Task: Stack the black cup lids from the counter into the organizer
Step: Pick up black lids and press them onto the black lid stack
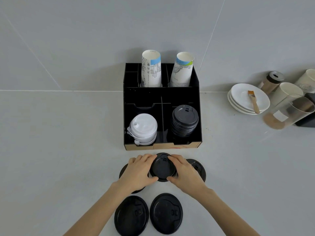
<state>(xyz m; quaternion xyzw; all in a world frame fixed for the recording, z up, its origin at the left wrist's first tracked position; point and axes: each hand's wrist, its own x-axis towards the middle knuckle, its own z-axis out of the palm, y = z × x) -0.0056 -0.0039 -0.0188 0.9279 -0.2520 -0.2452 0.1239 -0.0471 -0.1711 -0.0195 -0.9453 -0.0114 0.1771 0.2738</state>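
Observation:
A black organizer (143, 93) stands against the wall. Its front right compartment holds a stack of black lids (185, 119). Just in front of the organizer, my left hand (139, 171) and my right hand (185, 171) both grip one black lid (162, 166) from either side. A second black lid (198, 167) lies to its right, partly under my right hand. A third lid (123, 171) is mostly hidden under my left hand. Two more black lids (131, 216) (166, 213) lie flat near the counter's front, between my forearms.
White lids (144, 128) fill the front left compartment, and two paper cup stacks (151, 70) (181, 70) stand in the back ones. At the right are stacked white saucers (248, 98) with a small brush (254, 101), jars and a clear container (288, 111).

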